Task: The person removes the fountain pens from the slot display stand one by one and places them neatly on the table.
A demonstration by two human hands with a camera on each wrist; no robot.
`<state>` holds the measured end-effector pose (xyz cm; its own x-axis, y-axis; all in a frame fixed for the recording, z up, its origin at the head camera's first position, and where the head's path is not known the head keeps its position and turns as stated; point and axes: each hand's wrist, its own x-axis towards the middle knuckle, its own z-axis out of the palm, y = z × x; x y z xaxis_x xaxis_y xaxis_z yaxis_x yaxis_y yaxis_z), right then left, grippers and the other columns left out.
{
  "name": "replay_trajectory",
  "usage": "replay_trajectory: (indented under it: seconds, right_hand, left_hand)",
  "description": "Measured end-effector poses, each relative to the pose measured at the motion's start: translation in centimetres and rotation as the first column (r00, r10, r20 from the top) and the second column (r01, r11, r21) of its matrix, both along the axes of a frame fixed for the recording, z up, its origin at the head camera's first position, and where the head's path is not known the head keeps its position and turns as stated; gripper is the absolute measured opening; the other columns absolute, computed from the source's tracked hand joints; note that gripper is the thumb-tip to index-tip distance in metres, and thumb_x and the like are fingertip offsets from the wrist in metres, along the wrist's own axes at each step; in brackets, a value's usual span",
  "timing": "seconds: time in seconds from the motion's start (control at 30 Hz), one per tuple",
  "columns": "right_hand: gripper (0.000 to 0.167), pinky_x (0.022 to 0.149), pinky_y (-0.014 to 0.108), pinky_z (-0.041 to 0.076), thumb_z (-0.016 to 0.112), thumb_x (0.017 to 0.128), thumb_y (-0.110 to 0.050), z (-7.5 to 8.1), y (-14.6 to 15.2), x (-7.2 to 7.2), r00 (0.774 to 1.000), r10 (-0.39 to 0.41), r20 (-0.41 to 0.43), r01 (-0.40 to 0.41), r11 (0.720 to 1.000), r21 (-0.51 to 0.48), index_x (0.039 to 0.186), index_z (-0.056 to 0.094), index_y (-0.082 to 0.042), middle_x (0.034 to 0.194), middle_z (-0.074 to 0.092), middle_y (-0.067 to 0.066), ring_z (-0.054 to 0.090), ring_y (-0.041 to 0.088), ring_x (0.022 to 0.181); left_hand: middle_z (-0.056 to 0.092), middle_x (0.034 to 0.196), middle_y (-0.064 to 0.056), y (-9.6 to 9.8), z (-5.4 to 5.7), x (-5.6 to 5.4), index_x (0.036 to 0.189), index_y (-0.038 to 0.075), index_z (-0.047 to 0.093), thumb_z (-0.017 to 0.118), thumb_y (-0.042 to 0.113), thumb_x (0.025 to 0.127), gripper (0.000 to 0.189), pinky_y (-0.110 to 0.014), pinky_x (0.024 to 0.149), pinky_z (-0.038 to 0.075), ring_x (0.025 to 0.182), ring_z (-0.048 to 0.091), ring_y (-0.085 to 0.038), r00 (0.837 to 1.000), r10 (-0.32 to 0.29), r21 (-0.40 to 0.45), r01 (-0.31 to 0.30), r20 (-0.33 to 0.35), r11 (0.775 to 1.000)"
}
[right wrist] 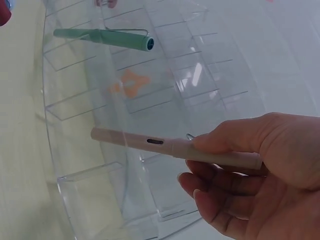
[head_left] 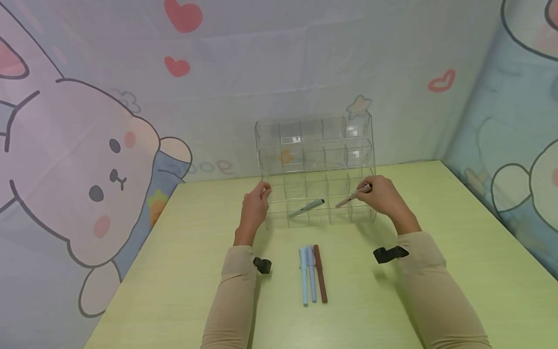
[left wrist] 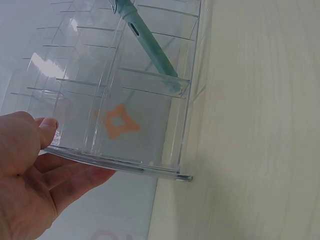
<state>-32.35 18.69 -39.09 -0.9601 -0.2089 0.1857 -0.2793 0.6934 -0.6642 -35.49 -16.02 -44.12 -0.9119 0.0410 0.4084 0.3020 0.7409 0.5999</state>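
Note:
A clear, tiered acrylic rack (head_left: 315,170) with many compartments stands at the back of the table. My left hand (head_left: 254,207) grips the rack's left side panel, thumb on one face and fingers on the other, as the left wrist view shows. In my right hand (head_left: 384,195) is a pale pink-beige pen (right wrist: 125,138), pinched between thumb and fingers near its clip. Its free end points down and left over the rack's lower front compartments. A green pen (head_left: 307,208) leans slantwise in the lowest tier, left of the pink-beige one.
On the table (head_left: 183,291) in front of the rack, a light blue pen (head_left: 303,278), a lavender pen (head_left: 311,276) and a dark red pen (head_left: 320,275) lie side by side. A printed curtain (head_left: 261,63) hangs behind the rack.

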Motion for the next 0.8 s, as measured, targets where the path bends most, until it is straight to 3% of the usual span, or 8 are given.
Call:
replay_trajectory:
  seconds: [0.2, 0.47, 0.8]
  right_hand:
    - [0.018, 0.069, 0.037, 0.047, 0.064, 0.096, -0.009, 0.6, 0.2, 0.4, 0.999, -0.038, -0.029, 0.036, 0.997, -0.070, 0.106, 0.068, 0.005, 0.093, 0.067, 0.015, 0.061, 0.027, 0.081]
    - [0.031, 0.086, 0.051, 0.048, 0.064, 0.095, -0.007, 1.2, 0.0, 0.9, 0.985, -0.130, -0.109, 0.110, 0.979, -0.173, 0.122, 0.057, 0.007, 0.105, 0.065, 0.024, 0.062, 0.037, 0.097]
    - [0.044, 0.084, 0.045, 0.047, 0.067, 0.093, -0.003, 2.1, -0.4, 1.6, 0.947, -0.228, -0.225, 0.145, 0.932, -0.333, 0.133, 0.048, 0.005, 0.108, 0.066, 0.023, 0.065, 0.035, 0.096]
  left_hand:
    - [0.049, 0.065, -0.003, 0.0, 0.0, 0.1, 0.114, 0.014, 0.061, 0.049, 0.022, 0.108, 0.016, -0.030, 0.046, 0.032, 0.047, 0.039, -0.015, 1.000, -0.007, 0.014, 0.007, 0.003, 1.000]
    - [0.049, 0.065, -0.003, 0.0, 0.0, 0.1, 0.115, 0.014, 0.061, 0.050, 0.022, 0.107, 0.015, -0.030, 0.046, 0.032, 0.047, 0.039, -0.015, 1.000, 0.000, 0.006, 0.000, -0.011, 1.000]
    - [0.049, 0.065, -0.003, 0.0, 0.1, 0.3, 0.115, 0.012, 0.061, 0.049, 0.021, 0.108, 0.017, -0.030, 0.046, 0.032, 0.048, 0.039, -0.015, 1.000, -0.018, 0.025, 0.019, -0.017, 1.000]
